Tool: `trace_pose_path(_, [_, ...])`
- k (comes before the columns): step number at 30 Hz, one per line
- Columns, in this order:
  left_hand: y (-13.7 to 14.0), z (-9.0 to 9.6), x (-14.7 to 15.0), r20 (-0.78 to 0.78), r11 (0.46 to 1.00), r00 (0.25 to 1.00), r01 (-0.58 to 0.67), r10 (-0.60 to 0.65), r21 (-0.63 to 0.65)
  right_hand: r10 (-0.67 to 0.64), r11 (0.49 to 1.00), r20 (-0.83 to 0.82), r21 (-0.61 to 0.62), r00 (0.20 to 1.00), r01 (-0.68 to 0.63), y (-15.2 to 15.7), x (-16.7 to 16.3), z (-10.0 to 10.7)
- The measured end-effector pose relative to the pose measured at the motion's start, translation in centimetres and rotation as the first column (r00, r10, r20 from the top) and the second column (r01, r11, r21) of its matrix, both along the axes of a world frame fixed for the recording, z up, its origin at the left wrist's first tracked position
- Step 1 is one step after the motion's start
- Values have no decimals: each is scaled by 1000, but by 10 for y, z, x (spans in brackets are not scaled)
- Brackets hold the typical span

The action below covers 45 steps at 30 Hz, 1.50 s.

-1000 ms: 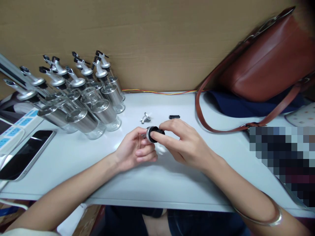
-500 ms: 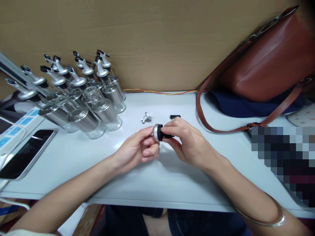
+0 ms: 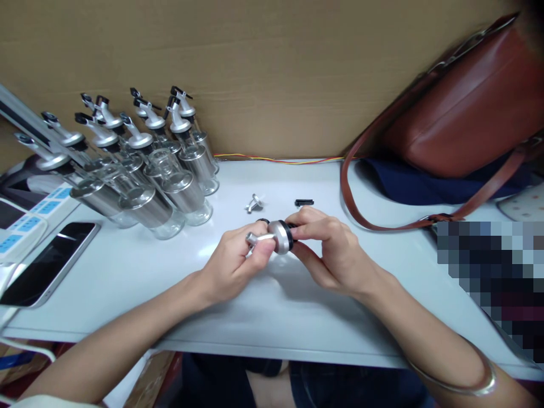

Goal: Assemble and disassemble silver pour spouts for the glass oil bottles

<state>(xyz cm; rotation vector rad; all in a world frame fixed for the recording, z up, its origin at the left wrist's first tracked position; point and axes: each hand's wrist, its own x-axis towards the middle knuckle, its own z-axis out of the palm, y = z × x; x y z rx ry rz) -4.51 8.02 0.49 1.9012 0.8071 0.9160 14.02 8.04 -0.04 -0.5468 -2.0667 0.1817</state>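
In the middle of the table, both hands hold a silver bottle pour spout (image 3: 282, 238) with a black collar. My left hand (image 3: 232, 260) is closed on its silver tube, the thumb lying along it. A small black piece (image 3: 263, 220) shows behind the left fingers; what it is I cannot make out. My right hand (image 3: 331, 249) grips the black stopper end, mostly hidden by the fingers. Just beyond the hands lie a small silver metal piece (image 3: 255, 203) and a small black plastic piece (image 3: 304, 202).
Several glass bottles with steel sleeves (image 3: 148, 207), most fitted with pour spouts, stand at the left. Near them are a phone (image 3: 51, 263) and a power strip (image 3: 25, 224). A brown leather bag (image 3: 471, 107) with its strap occupies the right. A cardboard wall (image 3: 272, 79) rises behind.
The pour spout has turned so its silver tube now points left, toward the camera. My left hand has shifted from its rim to the tube; the right keeps the black end.
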Motion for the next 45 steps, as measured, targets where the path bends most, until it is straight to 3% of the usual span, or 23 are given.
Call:
trace_pose_path(3, [0, 2, 0, -23, 996, 1000, -7, 9, 92, 48, 997, -47, -65, 998, -51, -2, 0, 1])
trace_pose_path(7, [3, 1, -1, -26, 986, 1000, 18, -14, 163, 65, 963, -82, -255, 995, -83, -6, 3, 3])
trace_pose_path(12, [11, -4, -4, -84, 930, 992, 120, -96, 348, 24, 856, -166, -505, 986, -106, -7, 6, 8])
trace_pose_path(15, [18, -8, -6, -185, 849, 981, 140, -51, 510, -34, 730, -254, -667, 967, -149, -5, 5, 11])
trace_pose_path(19, [26, -12, -10, -328, 639, 927, 142, 182, 756, -107, 565, -200, -818, 974, -106, -1, 3, 9])
trace_pose_path(22, [29, -13, -12, -331, 544, 882, 105, 336, 833, -128, 480, -75, -877, 989, -4, 3, 4, 7])
trace_pose_path(24, [29, -12, -13, -288, 488, 865, 58, 411, 871, -86, 434, -79, -900, 993, -34, 4, 4, 7])
trace_pose_path(29, [30, -9, -14, -227, 398, 881, 48, 414, 916, -52, 342, -170, -929, 984, -142, 4, 3, 13])
trace_pose_path(32, [29, -9, -15, -196, 355, 907, 55, 374, 933, -73, 313, -109, -946, 991, -81, 3, 2, 15])
trace_pose_path(35, [29, -10, -15, -180, 347, 910, 43, 374, 937, -92, 307, -88, -950, 992, -56, 4, 3, 14])
trace_pose_path(41, [28, -8, -15, -149, 332, 907, 11, 394, 943, -58, 384, -131, -918, 990, -99, 3, 7, 13])
trace_pose_path(45, [28, -7, -14, -121, 311, 914, -5, 387, 951, -48, 381, -149, -917, 988, -120, 2, 9, 16])
